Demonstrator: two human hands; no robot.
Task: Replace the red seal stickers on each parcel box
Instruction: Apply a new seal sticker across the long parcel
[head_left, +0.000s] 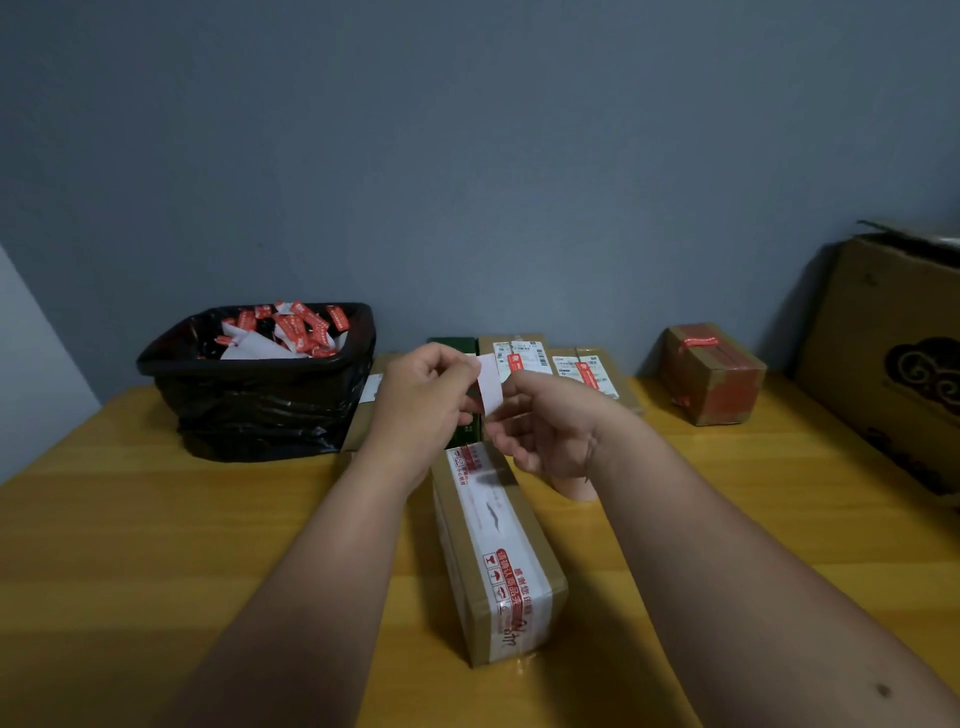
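Fingers (470, 376) of both hands pinched on upright white sticker slip (491, 384), above lengthwise parcel box (498, 556).

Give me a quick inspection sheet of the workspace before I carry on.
Surface: yellow wooden table.
Job's things: long parcel box in front of the person; white sticker backing held above it; more parcels at the wall; small taped box on the right, red sticker on top.
Clutter: black-lined bin holding red stickers and white paper.
Grippers: left hand and right hand both pinch the backing.
Cables: nothing seen.
Surroundings: grey wall; large carton at right.
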